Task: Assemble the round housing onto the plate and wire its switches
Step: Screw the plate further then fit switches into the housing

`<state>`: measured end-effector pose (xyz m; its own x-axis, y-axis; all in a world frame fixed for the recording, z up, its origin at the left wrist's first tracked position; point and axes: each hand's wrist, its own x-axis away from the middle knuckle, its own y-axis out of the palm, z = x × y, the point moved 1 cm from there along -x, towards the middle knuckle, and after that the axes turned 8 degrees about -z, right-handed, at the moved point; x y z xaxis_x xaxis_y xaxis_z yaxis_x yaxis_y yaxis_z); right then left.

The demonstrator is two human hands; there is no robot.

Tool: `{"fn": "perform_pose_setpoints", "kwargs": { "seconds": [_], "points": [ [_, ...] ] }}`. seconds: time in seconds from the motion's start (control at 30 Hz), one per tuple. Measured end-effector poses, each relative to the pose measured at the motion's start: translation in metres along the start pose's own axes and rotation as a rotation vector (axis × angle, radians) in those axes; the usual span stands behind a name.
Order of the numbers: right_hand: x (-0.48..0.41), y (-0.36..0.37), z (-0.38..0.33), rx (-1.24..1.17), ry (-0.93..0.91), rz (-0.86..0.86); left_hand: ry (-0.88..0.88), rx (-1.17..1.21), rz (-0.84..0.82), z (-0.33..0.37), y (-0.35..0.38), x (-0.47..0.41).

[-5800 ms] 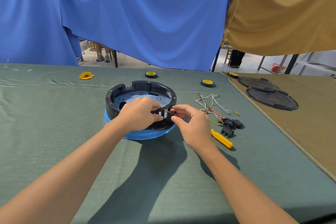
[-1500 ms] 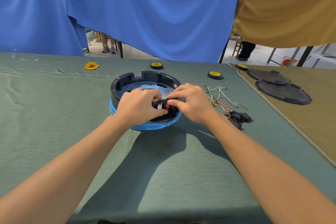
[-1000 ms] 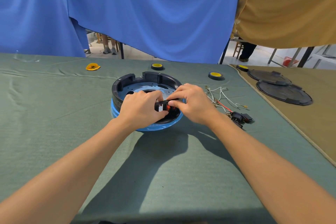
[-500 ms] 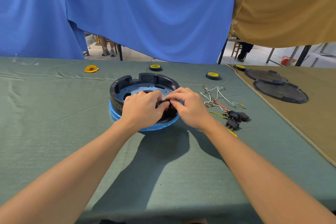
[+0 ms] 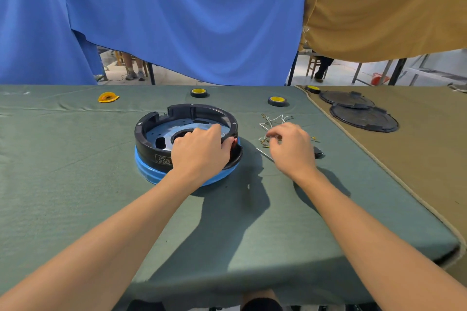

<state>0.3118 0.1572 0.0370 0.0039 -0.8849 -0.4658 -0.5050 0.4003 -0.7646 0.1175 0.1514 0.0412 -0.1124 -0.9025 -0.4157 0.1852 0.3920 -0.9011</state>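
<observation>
We are in the wiring stage. The black round housing (image 5: 149, 149) already sits on the blue plate (image 5: 146, 171), a little left of the middle of the green table (image 5: 75, 197), so as we judge it the seating is done and the switches are what remain. Our left hand (image 5: 199, 151) lies over the near right part of the housing's rim, fingers curled over the edge and gripping it. A bit of red at the fingertips looks like a switch (image 5: 235, 141) set in the wall there. Our right hand (image 5: 293, 151) is well apart from the housing, over the loose wires (image 5: 275, 118) that lie to its right. Its fingers are loosely bent with the tips down among the strands, and we cannot tell whether they have pinched one or only hover. A black spare switch (image 5: 319, 153) shows just past the wrist side of that hand. The rest of that pile is hidden beneath it. The next move, as we read it, calls for picking a single wire out of the tangle without dragging its neighbours. Then we bring its metal end across to the switch while the left hand steadies the housing. The fine part will be lining that end up with a terminal that our own fingers largely hide.
</observation>
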Motion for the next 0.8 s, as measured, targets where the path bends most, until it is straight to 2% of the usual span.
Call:
{"fn": "perform_pose_setpoints", "kwargs": {
  "seconds": [0.1, 0.23, 0.5, 0.67, 0.8],
  "points": [
    [0.008, -0.009, 0.023, 0.163, 0.185, -0.056, 0.027, -0.007, 0.003, 0.003, 0.001, 0.003],
    [0.019, -0.013, 0.036, 0.252, 0.3, -0.127, 0.06, -0.041, -0.005, -0.001, 0.001, 0.005],
    [0.016, -0.011, 0.03, 0.187, 0.283, -0.211, 0.062, 0.0, -0.07, -0.012, 0.0, 0.002],
    [0.015, -0.013, 0.016, -0.069, 0.152, -0.012, 0.032, 0.042, -0.096, -0.018, -0.003, 0.001],
    [0.014, -0.006, -0.009, -0.389, 0.11, -0.086, 0.048, 0.063, -0.123, -0.019, -0.006, 0.0]
  ]
}}
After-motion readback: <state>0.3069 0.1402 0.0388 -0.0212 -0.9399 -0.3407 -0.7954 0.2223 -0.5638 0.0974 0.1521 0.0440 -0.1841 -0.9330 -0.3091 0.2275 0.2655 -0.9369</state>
